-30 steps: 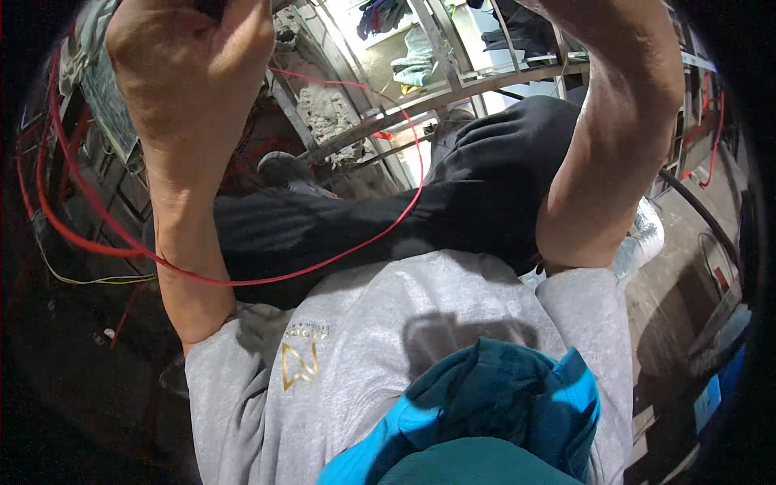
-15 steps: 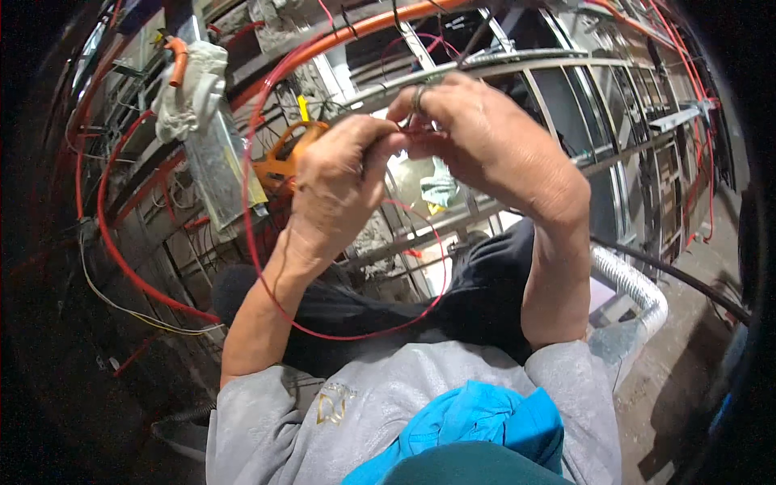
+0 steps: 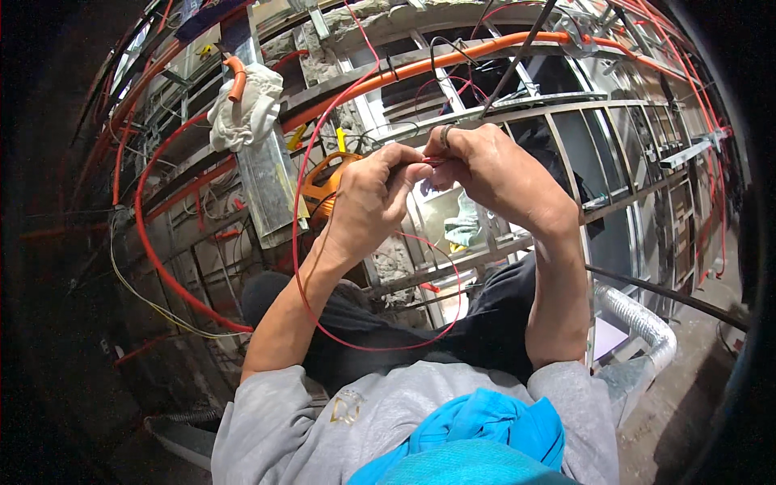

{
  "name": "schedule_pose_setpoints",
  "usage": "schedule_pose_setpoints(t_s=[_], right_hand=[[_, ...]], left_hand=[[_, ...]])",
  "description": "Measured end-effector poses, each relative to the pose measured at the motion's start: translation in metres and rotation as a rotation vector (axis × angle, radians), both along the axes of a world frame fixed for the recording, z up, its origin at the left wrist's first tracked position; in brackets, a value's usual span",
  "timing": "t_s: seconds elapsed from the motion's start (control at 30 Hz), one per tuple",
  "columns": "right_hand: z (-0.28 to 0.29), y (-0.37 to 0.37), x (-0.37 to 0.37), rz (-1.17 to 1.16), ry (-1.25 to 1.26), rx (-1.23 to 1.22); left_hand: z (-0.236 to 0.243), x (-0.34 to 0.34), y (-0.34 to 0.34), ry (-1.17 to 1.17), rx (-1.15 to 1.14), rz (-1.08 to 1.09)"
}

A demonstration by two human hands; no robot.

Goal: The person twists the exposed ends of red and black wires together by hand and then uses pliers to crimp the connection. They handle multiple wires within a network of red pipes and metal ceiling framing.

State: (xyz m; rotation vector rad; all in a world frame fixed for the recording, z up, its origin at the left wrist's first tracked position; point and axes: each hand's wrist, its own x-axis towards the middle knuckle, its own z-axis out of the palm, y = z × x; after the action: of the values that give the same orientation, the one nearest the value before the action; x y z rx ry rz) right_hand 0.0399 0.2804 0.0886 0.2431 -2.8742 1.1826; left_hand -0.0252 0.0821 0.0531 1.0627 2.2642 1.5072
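Observation:
A thin red wire (image 3: 297,257) comes down from above, loops past my left forearm and over my lap, and curves back up toward my fingers. My left hand (image 3: 365,194) is closed, thumb and forefinger pinching the wire. Right beside it, my right hand (image 3: 499,171) is also closed on the wire, its fingertips almost meeting those of the left. A short reddish stretch shows between the fingertips; its exact end is hidden by the fingers. A dark band circles a finger of the right hand.
Behind my hands runs an orange conduit (image 3: 404,69) across metal framing (image 3: 566,149). At left are a white cloth (image 3: 246,109) on a metal panel (image 3: 279,186), an orange tool-like object (image 3: 322,184) and a thick red tube (image 3: 153,250). A silver flexible duct (image 3: 643,319) lies right.
The view has shifted, so the surroundings sit lower and further right. Both hands stay together at the wire, fingertips still pinching it.

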Motion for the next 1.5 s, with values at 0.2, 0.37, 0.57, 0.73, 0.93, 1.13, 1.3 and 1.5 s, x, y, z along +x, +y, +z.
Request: schedule_pose_setpoints(t_s=[0.2,0.37,0.57,0.73,0.93,1.13,1.3,1.5], right_hand=[[0.0,-0.001,-0.002,-0.019,-0.084,-0.014],[-0.002,0.002,-0.009,0.016,-0.038,-0.059],[0.004,-0.001,-0.011,-0.028,-0.104,-0.082],[0.005,-0.003,-0.012,-0.028,-0.239,-0.17],[-0.011,0.005,-0.012,0.079,-0.016,-0.067],[0.0,-0.007,-0.008,0.055,0.144,0.124],[0.001,-0.015,-0.002,0.036,-0.03,0.085],[0.006,-0.006,0.01,0.039,-0.028,0.092]], left_hand=[[-0.001,-0.005,-0.005,-0.018,-0.038,-0.003],[0.0,-0.008,-0.006,0.083,-0.019,0.039],[0.001,-0.01,-0.01,0.067,-0.017,0.012],[-0.002,-0.008,-0.015,0.063,-0.031,-0.006],[-0.008,-0.009,-0.012,0.279,0.056,-0.031],[-0.01,-0.009,-0.012,0.355,-0.129,-0.013],[-0.026,-0.012,-0.007,0.357,-0.137,0.015],[-0.04,-0.01,-0.003,0.396,-0.023,-0.019]])
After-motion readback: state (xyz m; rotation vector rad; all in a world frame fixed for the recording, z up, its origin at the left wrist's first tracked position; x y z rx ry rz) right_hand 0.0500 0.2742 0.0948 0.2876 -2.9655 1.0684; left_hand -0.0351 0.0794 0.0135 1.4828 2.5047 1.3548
